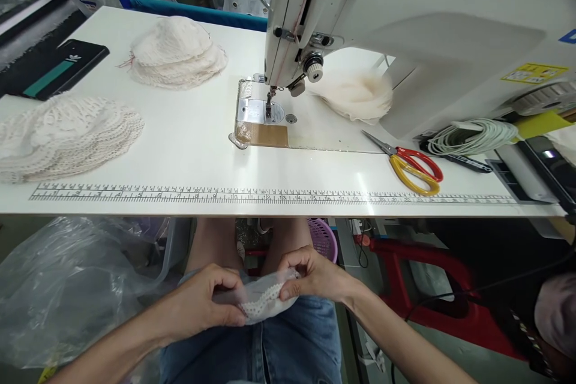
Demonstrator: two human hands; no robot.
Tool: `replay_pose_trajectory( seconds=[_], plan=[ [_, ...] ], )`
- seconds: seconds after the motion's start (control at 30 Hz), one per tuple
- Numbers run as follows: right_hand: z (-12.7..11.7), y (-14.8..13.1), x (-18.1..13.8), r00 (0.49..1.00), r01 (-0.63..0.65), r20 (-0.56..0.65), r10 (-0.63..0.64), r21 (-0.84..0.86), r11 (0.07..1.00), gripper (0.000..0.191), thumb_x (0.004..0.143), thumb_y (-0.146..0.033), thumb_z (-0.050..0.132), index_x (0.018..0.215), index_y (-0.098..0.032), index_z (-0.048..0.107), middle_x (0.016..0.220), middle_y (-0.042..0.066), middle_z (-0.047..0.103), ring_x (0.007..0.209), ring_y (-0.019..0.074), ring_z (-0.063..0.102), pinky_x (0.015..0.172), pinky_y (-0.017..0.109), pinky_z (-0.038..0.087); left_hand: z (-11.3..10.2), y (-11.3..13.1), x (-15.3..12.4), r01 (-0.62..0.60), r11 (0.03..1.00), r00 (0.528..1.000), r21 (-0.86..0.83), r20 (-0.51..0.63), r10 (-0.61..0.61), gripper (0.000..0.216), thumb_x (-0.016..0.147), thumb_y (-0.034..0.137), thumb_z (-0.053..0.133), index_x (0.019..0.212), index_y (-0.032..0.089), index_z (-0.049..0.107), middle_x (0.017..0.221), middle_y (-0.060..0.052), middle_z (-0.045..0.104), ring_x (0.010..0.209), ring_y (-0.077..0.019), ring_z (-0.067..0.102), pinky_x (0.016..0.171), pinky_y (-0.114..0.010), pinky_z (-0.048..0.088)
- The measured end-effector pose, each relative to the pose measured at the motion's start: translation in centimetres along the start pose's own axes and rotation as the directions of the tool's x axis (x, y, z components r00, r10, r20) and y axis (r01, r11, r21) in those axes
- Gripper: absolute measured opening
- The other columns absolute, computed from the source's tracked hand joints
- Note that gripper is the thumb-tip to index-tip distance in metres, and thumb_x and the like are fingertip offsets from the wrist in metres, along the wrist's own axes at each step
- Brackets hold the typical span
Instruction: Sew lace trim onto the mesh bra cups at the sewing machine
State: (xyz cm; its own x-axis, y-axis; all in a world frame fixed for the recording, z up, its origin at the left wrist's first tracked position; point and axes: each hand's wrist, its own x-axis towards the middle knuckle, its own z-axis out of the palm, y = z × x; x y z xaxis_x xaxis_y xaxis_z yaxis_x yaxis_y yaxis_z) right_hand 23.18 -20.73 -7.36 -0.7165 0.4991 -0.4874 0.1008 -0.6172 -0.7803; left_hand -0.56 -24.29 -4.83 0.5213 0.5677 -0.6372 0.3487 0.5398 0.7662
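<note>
item: lace piece, white, small, w/ sheer backing. loc: over the person's lap, below the table edge, between both hands. left hand: fingers curled, thumb & fingertips pinched on the piece's left side. right hand: fingers bent, pinched on its upper right edge. denim shorts under both.

on table: sewing machine, white, at rear ctr-right; needle plate under its head. lace stack a far left. lace stack b rear left. lace stack c behind machine head. scissors, red/yellow handles, right of plate, near front edge. printed ruler along front edge. coiled cord right. dark phone far left rear.

below table: clear plastic bag left of lap; red stool right.
</note>
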Motion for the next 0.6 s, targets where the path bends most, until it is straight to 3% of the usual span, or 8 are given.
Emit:
replay_pose_trajectory(
  seconds=[0.2, 0.37, 0.6],
  plan=[
    [1.3, -0.5, 0.3, 1.000, 0.015, 0.010, -0.014, -0.059, 0.998, 0.033, 0.056, -0.037, 0.081, 0.074, -0.012, 0.069, 0.065, -0.002, 0.060, 0.057, 0.0062, 0.049, 0.056, 0.018, 0.039, -0.1, -0.4, 0.0, -0.025, 0.995, 0.999, 0.099, 0.036, 0.021, 0.015, 0.068, 0.031, 0.069, 0.070, 0.017, 0.067, 0.074, 0.003, 0.051, 0.071, -0.0142, 0.049, 0.062, -0.020, 0.033],
    [1.7, -1.2, 0.0, 0.997, 0.075, 0.025, -0.072, -0.126, 0.989, 0.036, 0.061, -0.042, 0.078, 0.079, -0.012, 0.068, 0.068, -0.002, 0.059, 0.061, 0.0077, 0.049, 0.058, 0.019, 0.039, 0.4, -0.2, 0.8, -0.065, 0.981, 0.998, 0.182, 0.008, 0.064, 0.024, 0.071, 0.035, 0.066, 0.058, 0.015, 0.059, 0.068, 0.003, 0.046, 0.067, -0.0141, 0.047, 0.060, -0.020, 0.032],
    [1.7, -0.7, -0.2, 0.990, 0.142, 0.020, -0.141, -0.260, 0.955, 0.042, 0.064, -0.038, 0.078, 0.096, -0.015, 0.062, 0.063, -0.006, 0.047, 0.057, 0.0066, 0.042, 0.051, 0.016, 0.033, 0.9, 0.1, 0.9, -0.028, 0.983, 0.999, 0.181, 0.024, 0.024, 0.029, 0.067, 0.042, 0.069, 0.065, 0.015, 0.059, 0.068, 0.004, 0.045, 0.066, -0.0135, 0.043, 0.057, -0.020, 0.029]
  ],
)
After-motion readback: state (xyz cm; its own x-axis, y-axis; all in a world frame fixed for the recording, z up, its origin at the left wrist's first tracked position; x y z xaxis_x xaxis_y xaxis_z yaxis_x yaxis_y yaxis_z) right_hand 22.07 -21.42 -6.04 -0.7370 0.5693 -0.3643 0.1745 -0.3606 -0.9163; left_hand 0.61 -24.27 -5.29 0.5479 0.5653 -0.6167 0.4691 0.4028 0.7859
